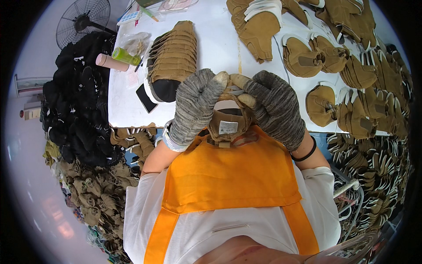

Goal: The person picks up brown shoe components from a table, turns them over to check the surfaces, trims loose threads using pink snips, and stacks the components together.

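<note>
White table; knit-gloved hands grip tan fabric piece (curved).

- One view only, from a camera on the person's head, looking steeply down over the chest and the orange apron at the lower middle.
- It faces forward over the white table, which fills the upper middle.
- It sits close: the left hand and right hand lie at frame centre.
- The wide fisheye bends the table edges; dark corners ring the frame.
- The floor fan shows at the upper left.
</note>
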`<state>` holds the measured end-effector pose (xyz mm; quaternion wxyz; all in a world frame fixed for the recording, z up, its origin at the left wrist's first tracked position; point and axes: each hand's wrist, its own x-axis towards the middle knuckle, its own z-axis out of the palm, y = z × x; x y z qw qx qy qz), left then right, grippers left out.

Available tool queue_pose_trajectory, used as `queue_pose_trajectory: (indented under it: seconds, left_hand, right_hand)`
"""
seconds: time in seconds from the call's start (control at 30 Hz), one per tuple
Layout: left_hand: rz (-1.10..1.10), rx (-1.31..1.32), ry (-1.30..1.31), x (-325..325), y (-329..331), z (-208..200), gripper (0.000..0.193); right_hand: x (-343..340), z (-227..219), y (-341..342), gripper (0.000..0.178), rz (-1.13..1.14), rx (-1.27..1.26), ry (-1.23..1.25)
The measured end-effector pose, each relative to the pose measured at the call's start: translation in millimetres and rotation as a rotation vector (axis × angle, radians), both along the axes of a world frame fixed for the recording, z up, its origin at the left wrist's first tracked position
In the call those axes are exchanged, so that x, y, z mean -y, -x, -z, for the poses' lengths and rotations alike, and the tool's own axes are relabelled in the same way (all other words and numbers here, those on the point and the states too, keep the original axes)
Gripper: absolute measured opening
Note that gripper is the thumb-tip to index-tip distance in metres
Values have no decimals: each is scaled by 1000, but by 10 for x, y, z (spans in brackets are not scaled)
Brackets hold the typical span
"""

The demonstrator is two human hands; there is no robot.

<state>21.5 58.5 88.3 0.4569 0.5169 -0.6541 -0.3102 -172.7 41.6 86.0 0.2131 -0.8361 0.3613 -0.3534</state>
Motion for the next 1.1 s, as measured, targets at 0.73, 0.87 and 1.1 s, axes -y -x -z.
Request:
queue_pose_trajectory:
  seconds: [0.73, 0.87, 1.1]
  left_hand:
    - [4, -113, 88, -30, 33, 44, 18]
    - [27, -71, 79, -25, 20, -14, 21]
    - [17, -162, -31, -37, 47, 19, 27]
  right_hand:
    - [-54, -59, 35, 29, 40, 24, 6]
    - [-75, -59, 6, 31, 33, 73, 39]
    - [-78, -76, 42, 28, -8, -4, 44]
